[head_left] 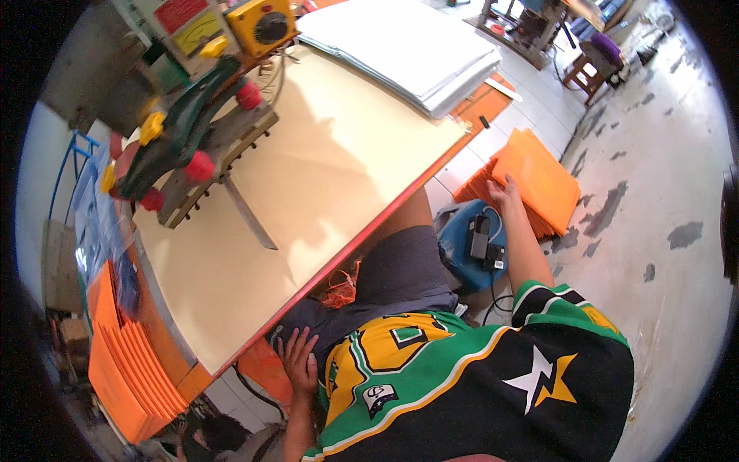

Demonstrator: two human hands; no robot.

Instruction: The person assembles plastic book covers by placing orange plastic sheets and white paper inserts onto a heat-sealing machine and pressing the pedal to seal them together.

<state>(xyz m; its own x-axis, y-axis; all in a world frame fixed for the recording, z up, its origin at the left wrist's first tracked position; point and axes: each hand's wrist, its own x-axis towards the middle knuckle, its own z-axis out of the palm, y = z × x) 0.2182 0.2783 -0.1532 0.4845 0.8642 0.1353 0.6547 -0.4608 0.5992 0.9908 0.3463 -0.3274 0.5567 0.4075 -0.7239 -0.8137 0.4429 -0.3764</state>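
To my right, at the wall, my right hand (504,192) grips the near-left edge of flat orange sheets (536,173). They top a thick pile, and part of my fingers is hidden at its edge. My left hand (300,360) lies on my thigh by the table's front edge, fingers stretched out and holding nothing. A second batch of orange pieces (131,377) stands fanned out beyond the table's left end.
A cream-topped table (323,169) fills the middle. On it are a green machine frame (185,131) with red and yellow knobs, a thin metal strip (250,215) and a stack of white sheets (400,46). A blue container (469,246) with a black adapter stands beside my leg.
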